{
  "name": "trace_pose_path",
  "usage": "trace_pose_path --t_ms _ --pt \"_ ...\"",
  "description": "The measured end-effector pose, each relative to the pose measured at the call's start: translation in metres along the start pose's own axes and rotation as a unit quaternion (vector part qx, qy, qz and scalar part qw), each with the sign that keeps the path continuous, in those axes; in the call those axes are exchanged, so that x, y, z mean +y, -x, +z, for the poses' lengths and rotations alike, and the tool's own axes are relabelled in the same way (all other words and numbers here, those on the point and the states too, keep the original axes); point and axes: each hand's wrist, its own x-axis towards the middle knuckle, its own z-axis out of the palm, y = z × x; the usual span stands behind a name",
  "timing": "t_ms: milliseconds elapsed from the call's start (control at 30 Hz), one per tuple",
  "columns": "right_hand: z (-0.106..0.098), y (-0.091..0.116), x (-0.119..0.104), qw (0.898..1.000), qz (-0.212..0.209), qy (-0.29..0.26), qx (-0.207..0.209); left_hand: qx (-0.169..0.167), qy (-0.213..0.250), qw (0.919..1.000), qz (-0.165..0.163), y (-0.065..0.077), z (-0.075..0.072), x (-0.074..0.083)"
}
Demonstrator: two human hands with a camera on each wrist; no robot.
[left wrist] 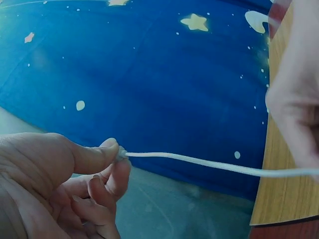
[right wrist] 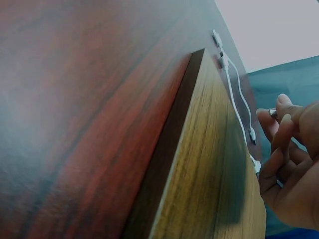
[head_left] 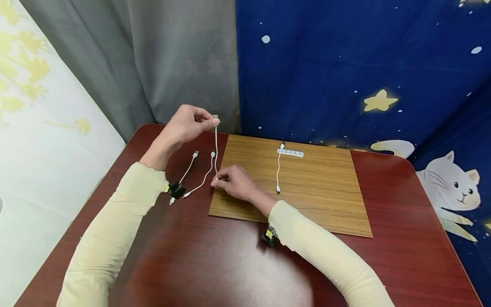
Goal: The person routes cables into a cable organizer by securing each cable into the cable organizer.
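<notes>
A short white USB cable (head_left: pixel 216 147) hangs upright between my two hands. Its wide plug is pinched between thumb and fingers of my left hand (head_left: pixel 188 123), raised over the table's far left. My right hand (head_left: pixel 235 183) pinches the cable's lower end near the board's left edge. In the left wrist view the cable (left wrist: pixel 199 162) runs from the fingertips toward the other hand. The right wrist view shows a small metal connector tip (right wrist: pixel 272 113) between thumb and finger; the fingers hide the rest of that plug.
Two more white cables, one (head_left: pixel 187 171) nearer the left forearm and another (head_left: pixel 206 177) beside it, lie on the dark red table (head_left: pixel 184 256). On the wood-grain board (head_left: pixel 318 196) are a white slotted cable holder (head_left: pixel 295 153) and a cable (head_left: pixel 278 170) whose upper end meets it.
</notes>
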Motion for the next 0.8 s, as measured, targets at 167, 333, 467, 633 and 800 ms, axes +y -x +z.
trace_pose_path --t_ms 167,333,467,633,800 --pt "-0.002 0.009 0.0 0.994 0.022 -0.104 -0.008 0.014 0.021 0.9997 -0.007 -0.004 0.0 -0.008" --pt "-0.008 0.021 -0.002 0.993 0.024 -0.119 0.0 0.012 0.029 0.9995 -0.004 -0.01 0.006 -0.012" --pt "-0.013 0.033 -0.005 0.995 0.021 -0.099 0.0 0.01 0.034 0.9994 -0.003 -0.015 0.015 -0.012" --pt "-0.017 0.046 -0.006 0.992 0.044 -0.117 -0.003 0.007 0.036 0.9992 -0.016 -0.02 0.028 -0.012" --pt "-0.022 0.059 -0.004 0.989 0.075 -0.129 0.0 0.0 0.05 0.9984 -0.027 -0.022 0.04 -0.014"
